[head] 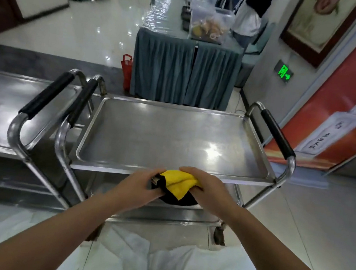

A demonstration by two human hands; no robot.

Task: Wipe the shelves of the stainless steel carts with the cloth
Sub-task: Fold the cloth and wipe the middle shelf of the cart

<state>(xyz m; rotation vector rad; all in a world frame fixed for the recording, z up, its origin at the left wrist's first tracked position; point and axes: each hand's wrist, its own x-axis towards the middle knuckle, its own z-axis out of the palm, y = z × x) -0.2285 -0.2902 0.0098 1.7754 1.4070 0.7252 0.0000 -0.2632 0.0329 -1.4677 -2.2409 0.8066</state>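
lighting even and moderately bright, from overhead. white glare patches on the cart shelf (213, 150) and on the glossy floor (92, 25). shadows soft. wide-angle distortion bends lines at the edges. mild blur throughout; background table (186, 69) and poster (338, 122) soft, its text unreadable.

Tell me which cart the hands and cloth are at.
The right-hand cart, directly ahead; both hands hold the yellow cloth at its near edge. The other cart stands left.
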